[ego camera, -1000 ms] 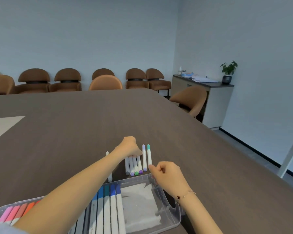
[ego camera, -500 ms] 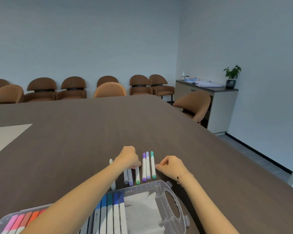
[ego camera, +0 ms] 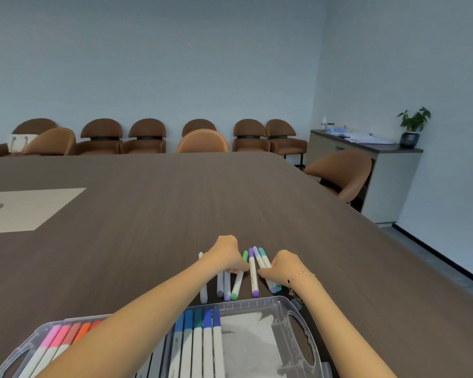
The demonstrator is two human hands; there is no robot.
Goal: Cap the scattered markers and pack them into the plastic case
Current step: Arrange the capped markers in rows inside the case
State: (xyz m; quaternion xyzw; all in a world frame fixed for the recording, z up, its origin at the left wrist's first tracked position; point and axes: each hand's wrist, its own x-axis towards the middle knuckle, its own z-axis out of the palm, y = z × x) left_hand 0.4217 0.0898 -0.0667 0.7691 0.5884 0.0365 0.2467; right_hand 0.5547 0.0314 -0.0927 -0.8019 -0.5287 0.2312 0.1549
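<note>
My left hand (ego camera: 228, 255) is curled down on the green marker (ego camera: 239, 278) and my right hand (ego camera: 281, 266) pinches the teal one (ego camera: 263, 257), so I'm mid-gather, guessing next is scooping the capped bunch on the tabletop (ego camera: 153, 214) into the plastic case (ego camera: 292, 320) at bottom center.

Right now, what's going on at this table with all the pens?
A person is gathering loose markers on a dark wooden table. The left hand rests on a cluster that includes a green-capped marker, and the right hand holds two pale markers. A purple-capped marker lies between the hands. Just in front of the person, an open clear plastic case already holds rows of pink, orange and blue markers, with space left on its right side.
</note>
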